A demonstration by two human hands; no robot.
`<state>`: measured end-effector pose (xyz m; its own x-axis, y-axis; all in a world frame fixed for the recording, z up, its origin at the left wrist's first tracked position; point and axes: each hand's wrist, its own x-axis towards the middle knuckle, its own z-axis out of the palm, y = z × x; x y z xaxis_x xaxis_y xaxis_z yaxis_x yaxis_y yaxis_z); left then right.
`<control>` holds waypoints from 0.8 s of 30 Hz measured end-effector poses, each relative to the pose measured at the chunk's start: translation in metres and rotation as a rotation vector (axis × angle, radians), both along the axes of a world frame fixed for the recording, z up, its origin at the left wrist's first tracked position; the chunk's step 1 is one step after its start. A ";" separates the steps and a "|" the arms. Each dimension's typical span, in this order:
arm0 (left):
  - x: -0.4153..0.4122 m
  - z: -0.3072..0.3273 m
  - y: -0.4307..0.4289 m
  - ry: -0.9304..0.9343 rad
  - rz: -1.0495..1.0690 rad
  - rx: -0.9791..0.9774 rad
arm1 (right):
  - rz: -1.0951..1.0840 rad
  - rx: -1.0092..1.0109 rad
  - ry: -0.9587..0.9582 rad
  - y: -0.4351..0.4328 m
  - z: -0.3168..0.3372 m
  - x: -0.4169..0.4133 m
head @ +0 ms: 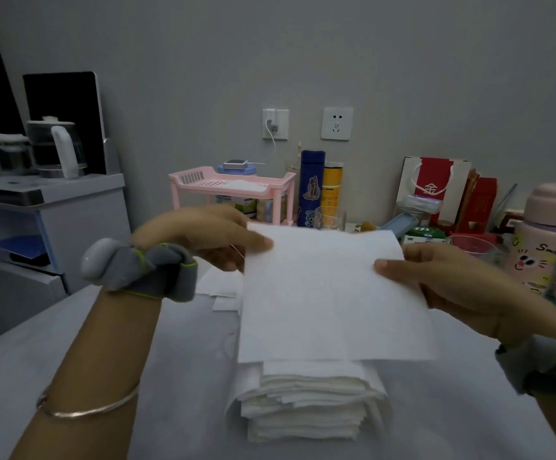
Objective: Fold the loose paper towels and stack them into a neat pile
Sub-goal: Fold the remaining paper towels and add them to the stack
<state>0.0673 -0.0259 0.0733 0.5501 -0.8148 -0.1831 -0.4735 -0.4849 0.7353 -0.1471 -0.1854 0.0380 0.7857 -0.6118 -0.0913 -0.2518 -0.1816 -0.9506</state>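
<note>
A flat white paper towel [329, 293] is held up in the air above the table. My left hand [210, 234] pinches its left edge near the top corner. My right hand [442, 280] pinches its right edge, thumb on top. Right below the sheet, a thick pile of folded paper towels [309, 403] lies on the white table [186, 376]; the sheet hides the pile's far part. More loose white towels [223, 287] lie flat on the table behind my left hand.
A pink rack [233, 187] stands at the back, with a blue flask [311, 190] and a yellow can [332, 190] beside it. A drinking glass [329, 219], red boxes [436, 190] and a pink bottle [545, 240] crowd the right. A kettle [57, 147] sits far left.
</note>
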 end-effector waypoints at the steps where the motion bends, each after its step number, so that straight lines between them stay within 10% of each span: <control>1: 0.003 0.003 0.008 0.100 0.055 -0.139 | -0.004 0.010 -0.078 0.004 0.002 0.000; 5: 0.005 -0.006 0.039 0.275 0.246 -0.432 | -0.012 0.001 -0.271 0.032 -0.002 0.010; 19: 0.006 -0.066 0.078 0.136 0.439 -0.241 | -0.089 -0.706 -0.154 0.061 -0.040 0.043; 24: -0.006 -0.059 0.080 0.492 0.408 -0.407 | -0.092 -0.647 -0.185 0.062 -0.035 0.040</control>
<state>0.0612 0.0537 0.0144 0.7549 -0.6201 -0.2134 0.1143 -0.1959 0.9739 -0.1072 -0.1234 0.0030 0.6953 -0.5633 0.4464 -0.1372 -0.7138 -0.6868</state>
